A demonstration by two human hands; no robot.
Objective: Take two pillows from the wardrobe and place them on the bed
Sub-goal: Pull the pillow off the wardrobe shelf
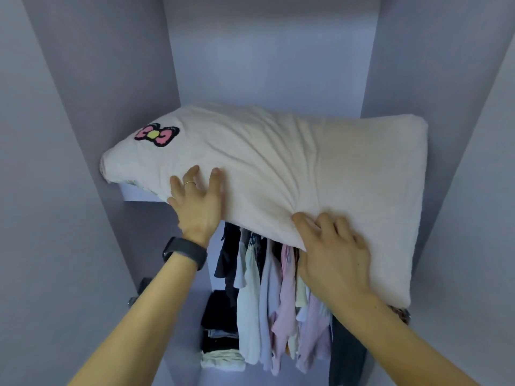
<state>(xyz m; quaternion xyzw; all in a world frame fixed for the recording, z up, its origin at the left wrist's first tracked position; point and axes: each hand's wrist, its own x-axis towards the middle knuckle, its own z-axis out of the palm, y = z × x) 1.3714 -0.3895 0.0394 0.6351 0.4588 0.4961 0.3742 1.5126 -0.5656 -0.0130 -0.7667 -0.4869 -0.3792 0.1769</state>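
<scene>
A large cream pillow (278, 168) with a pink bow patch near its left end lies half on the wardrobe's upper shelf (139, 194) and juts out over the shelf's front edge. My left hand (196, 200) presses against the pillow's lower front edge with fingers spread; a ring and a dark wristband show on it. My right hand (331, 252) grips the pillow's lower edge further right, its fingers dug into bunched fabric. No second pillow shows. The bed is out of view.
Grey wardrobe side walls (92, 135) close in on both sides. Several garments (267, 302) hang under the shelf, directly below the pillow. Folded dark and light clothes (221, 344) are stacked lower left inside the wardrobe.
</scene>
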